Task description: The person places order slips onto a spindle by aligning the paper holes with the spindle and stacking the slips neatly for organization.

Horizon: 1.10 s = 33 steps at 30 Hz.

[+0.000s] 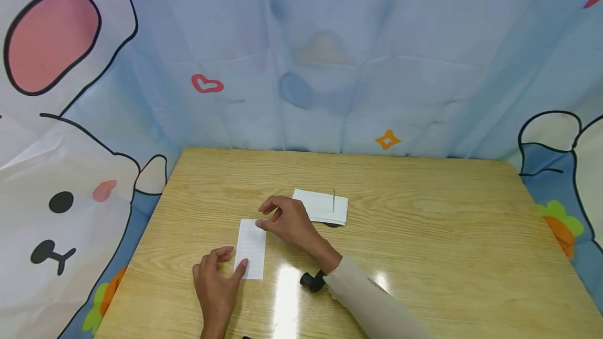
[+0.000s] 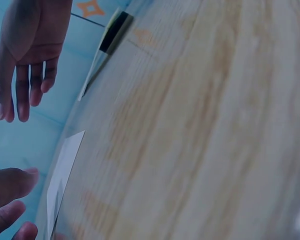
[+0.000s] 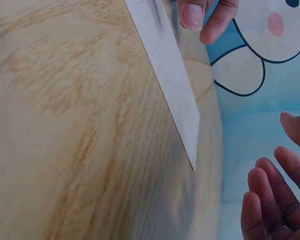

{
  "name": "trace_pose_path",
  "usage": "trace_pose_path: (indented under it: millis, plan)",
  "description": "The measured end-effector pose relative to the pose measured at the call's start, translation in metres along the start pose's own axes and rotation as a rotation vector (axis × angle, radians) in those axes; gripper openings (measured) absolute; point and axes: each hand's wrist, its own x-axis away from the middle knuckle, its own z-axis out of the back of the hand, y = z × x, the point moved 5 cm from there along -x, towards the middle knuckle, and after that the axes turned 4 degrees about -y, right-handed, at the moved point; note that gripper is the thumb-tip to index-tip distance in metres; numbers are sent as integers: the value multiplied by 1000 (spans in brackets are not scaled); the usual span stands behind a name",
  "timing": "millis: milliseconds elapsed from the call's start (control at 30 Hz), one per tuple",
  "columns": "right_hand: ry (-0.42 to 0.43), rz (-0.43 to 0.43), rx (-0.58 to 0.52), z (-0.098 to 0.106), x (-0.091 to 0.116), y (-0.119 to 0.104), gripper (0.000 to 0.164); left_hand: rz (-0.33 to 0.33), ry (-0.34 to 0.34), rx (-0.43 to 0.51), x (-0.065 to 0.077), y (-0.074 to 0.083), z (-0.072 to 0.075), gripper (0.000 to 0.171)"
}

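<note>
A white lined slip of paper [image 1: 251,250] lies on the wooden table left of centre. My left hand [image 1: 216,281] is at its lower left side, thumb overlapping the slip's edge in the head view, fingers loosely bent. Over the slip's top right corner is my right hand [image 1: 287,221], its fingers relaxed and slightly curved. In the right wrist view the right hand [image 3: 277,190] holds nothing and stands apart from the slip [image 3: 170,75]. The left wrist view shows the left hand's fingers [image 2: 15,185] spread close beside the slip [image 2: 65,170].
Behind my right hand sits a stack of white lined slips [image 1: 320,205], with a thin upright metal spike [image 1: 334,201] rising from it and a dark base edge beneath. A black rounded object [image 1: 312,281] lies by the right sleeve, partly hidden. A printed curtain [image 1: 330,67] hangs behind the table.
</note>
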Motion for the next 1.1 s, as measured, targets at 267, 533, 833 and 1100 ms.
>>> trace_pose_path:
  millis: [267,533,833,1100]
  plan:
    - [-9,8,20,-8,-4,6,26,-17,5,-20,1,-3,-2,43]
    - [-34,-17,94,-18,-9,16,29,-4,-3,-34,0,-6,-5,44]
    - [-50,-17,185,-28,-13,21,38,-12,4,-63,-1,-7,-9,45]
    - [-88,-24,260,-34,-15,21,44,-2,-39,-86,-2,-8,-10,43]
